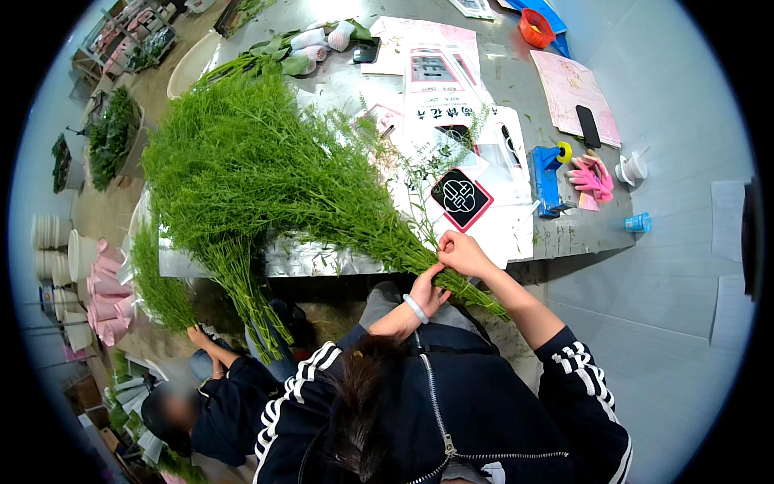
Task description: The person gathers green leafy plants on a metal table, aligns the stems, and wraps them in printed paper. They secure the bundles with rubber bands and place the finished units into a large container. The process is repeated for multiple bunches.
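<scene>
My left hand (427, 291), with a pale bangle at the wrist, is closed around the stems of a bunch of feathery green foliage (357, 224) at the table's front edge. The stem ends point down to the right, towards my right forearm. My right hand (462, 254) is just above, its thumb and fingertips pinched together at a thin sprig along the bunch; what exactly it pinches is too small to tell. The leafy tops lie over a large heap of the same greenery (230, 139) on the metal table (326, 257). Printed plastic sleeves (444, 103) lie beyond my hands.
On the right are a blue tape dispenser (547, 181), pink gloves (589, 176), a black phone (588, 126) and a blue cup (637, 222). A red basket (536, 28) stands at the back. At the lower left, a co-worker (227, 405) holds another green bunch (158, 284).
</scene>
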Demonstrator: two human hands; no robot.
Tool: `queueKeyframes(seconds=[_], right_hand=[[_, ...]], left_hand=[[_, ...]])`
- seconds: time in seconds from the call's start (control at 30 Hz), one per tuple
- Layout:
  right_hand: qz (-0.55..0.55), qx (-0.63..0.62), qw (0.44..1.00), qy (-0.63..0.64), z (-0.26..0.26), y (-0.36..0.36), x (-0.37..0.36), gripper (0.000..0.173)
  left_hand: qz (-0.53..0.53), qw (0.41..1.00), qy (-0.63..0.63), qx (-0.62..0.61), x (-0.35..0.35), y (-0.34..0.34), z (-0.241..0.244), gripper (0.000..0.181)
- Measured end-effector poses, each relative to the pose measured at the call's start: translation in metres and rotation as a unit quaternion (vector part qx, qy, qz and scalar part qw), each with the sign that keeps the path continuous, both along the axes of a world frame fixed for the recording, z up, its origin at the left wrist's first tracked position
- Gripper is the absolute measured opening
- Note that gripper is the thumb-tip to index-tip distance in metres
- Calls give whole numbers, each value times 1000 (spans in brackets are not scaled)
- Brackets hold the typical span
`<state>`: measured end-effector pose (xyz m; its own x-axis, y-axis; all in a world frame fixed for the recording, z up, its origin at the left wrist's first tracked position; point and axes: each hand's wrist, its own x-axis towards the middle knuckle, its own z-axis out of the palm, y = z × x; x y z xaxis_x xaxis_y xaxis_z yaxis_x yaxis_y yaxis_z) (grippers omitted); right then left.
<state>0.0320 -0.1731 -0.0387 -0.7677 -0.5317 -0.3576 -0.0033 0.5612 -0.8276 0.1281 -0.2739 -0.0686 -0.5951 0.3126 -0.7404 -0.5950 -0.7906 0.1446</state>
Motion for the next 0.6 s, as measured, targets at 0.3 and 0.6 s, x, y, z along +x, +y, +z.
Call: queueKeyframes(seconds=[0.3, 0.6], right_hand=[[-98, -221, 924, -295, 19, -48, -27, 20], [-266, -163, 948, 71, 15, -70, -64, 11]], left_hand=[[-7, 999, -23, -34, 3, 3, -10, 17], [-5, 999, -11, -46, 2, 6, -5, 17]])
